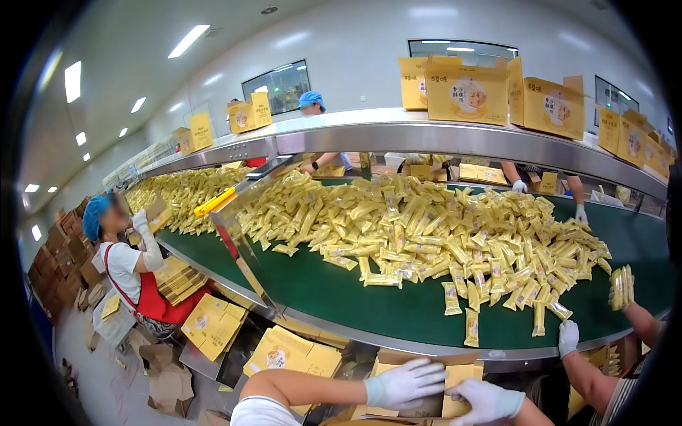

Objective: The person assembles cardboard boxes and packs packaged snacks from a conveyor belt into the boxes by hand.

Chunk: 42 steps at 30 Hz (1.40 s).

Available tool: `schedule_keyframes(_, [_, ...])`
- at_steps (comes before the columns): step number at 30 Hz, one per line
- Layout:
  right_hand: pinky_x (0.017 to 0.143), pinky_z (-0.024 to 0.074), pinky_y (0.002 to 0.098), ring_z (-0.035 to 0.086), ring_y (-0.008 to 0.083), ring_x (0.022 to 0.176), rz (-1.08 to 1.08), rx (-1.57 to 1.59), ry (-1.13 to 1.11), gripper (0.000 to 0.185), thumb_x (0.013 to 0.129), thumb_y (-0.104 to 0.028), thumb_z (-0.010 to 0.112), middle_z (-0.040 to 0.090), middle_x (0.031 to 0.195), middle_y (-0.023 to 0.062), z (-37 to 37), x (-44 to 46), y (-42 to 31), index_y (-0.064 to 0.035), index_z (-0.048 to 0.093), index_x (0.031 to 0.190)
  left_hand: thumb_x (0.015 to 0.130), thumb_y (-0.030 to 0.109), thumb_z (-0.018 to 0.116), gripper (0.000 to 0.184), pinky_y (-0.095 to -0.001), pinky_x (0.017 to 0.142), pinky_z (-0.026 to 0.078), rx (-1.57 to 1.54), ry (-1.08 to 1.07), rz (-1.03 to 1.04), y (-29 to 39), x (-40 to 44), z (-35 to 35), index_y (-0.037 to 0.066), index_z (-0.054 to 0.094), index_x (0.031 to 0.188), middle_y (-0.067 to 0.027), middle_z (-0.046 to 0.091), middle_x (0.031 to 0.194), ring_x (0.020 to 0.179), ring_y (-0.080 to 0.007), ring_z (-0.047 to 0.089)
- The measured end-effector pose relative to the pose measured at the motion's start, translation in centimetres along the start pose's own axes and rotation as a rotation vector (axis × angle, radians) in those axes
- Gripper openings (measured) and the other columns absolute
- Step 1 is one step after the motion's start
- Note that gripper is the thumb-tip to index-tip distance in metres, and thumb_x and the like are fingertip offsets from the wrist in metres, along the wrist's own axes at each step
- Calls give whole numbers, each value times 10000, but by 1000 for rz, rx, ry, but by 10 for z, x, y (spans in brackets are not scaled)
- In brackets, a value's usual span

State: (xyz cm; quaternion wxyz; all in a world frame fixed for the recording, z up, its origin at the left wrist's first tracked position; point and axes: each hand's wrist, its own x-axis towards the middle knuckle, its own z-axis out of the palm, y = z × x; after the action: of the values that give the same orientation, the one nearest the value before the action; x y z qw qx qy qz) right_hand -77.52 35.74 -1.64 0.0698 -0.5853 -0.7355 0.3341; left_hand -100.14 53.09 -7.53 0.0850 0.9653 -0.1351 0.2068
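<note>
My left hand [410,384], in a white glove, lies over an open yellow carton [387,361] at the bottom of the view, its fingers stretched out across the opening. On the carton's right side, my right hand [490,400], also gloved, has its fingers bent around the edge of a flap [463,373]. The carton's inside is mostly dark and partly hidden by my hands. Just beyond it, a heap of yellow wrapped snack bars [426,231] covers much of the green conveyor belt [398,319].
Flat yellow cartons [295,358] are stacked left of my hands. A co-worker's gloved hand [568,338] rests at the belt's edge; nearby, another hand holds several bars [621,287]. A person in a red apron [153,287] handles cardboard. Opened cartons [465,92] stand on the overhead shelf [440,131].
</note>
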Motion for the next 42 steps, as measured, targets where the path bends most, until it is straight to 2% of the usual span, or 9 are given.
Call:
schedule_keyframes(1, [1104, 431, 446, 458, 361, 1351, -61, 65, -4, 1169, 681, -392, 910, 354, 1558, 159, 12, -8, 11, -47, 222, 1561, 873, 321, 653, 618, -522, 1201, 211, 64, 3, -162, 4, 0, -6, 41, 488, 1398, -201, 411, 1513, 1423, -361, 364])
schedule_keyframes(3, [1088, 438, 440, 467, 349, 1330, 32, 206, 339, 1170, 641, -357, 933, 398, 1492, 173, 37, -12, 7, -17, 261, 1536, 868, 337, 662, 707, -518, 1194, 233, 189, 18, -489, 13, 7, -21, 54, 427, 1471, -209, 388, 1542, 1429, -362, 365])
schedule_keyframes(4, [1091, 434, 439, 460, 346, 1336, 56, 262, 545, 1180, 632, -350, 939, 398, 1489, 170, 56, -10, 10, -15, 260, 1536, 853, 396, 692, 609, -427, 849, 512, 318, 342, -312, 5, 15, -33, 54, 562, 1339, -115, 653, 1102, 960, -312, 642])
schedule_keyframes(9, [1158, 350, 444, 406, 346, 1390, 16, 683, 911, 1077, 641, -297, 925, 346, 1573, 159, 78, -2, -6, -47, 354, 1520, 917, 349, 658, 370, -408, 638, 546, -54, 106, -422, -13, 24, -59, 93, 669, 1184, -87, 671, 858, 713, -314, 657])
schedule_keyframes(15, [1189, 286, 478, 447, 365, 1364, -3, 149, 622, 312, 750, -302, 823, 640, 1360, 119, 59, -10, -10, -106, 794, 991, 877, 361, 683, 515, -405, 632, 542, 239, -36, -322, -19, 18, -42, 83, 591, 1301, -85, 655, 821, 722, -297, 661])
schedule_keyframes(21, [1184, 295, 484, 546, 339, 1269, 45, 146, 694, 234, 751, -259, 804, 763, 1077, 66, 54, -5, -17, -129, 808, 945, 911, 385, 650, 569, -452, 680, 557, -7, -208, -435, -19, 24, -69, 75, 528, 1372, -161, 676, 879, 776, -352, 674])
schedule_keyframes(24, [1180, 294, 484, 508, 348, 1308, 118, 438, 562, 224, 773, -268, 786, 755, 1121, 57, 56, -2, -14, -133, 809, 950, 910, 363, 655, 590, -474, 743, 570, -199, -342, -492, -30, 28, -87, 106, 476, 1409, -202, 688, 977, 858, -381, 685])
schedule_keyframes(36, [1178, 237, 499, 383, 414, 1371, 109, 191, 643, 212, 798, -319, 758, 756, 1113, 25, 73, 8, -7, -190, 816, 956, 889, 321, 699, 736, -426, 784, 571, -167, -448, -509, -39, 18, -74, 59, 355, 1485, -182, 634, 1131, 996, -366, 669])
schedule_keyframes(42, [1196, 246, 464, 347, 432, 1403, 67, 152, 649, 341, 753, -380, 775, 726, 1179, 108, 66, -1, -23, -156, 808, 1009, 827, 357, 736, 796, -362, 671, 570, 284, -253, -255, -32, 2, -60, 54, 404, 1484, -126, 617, 1199, 872, -274, 670])
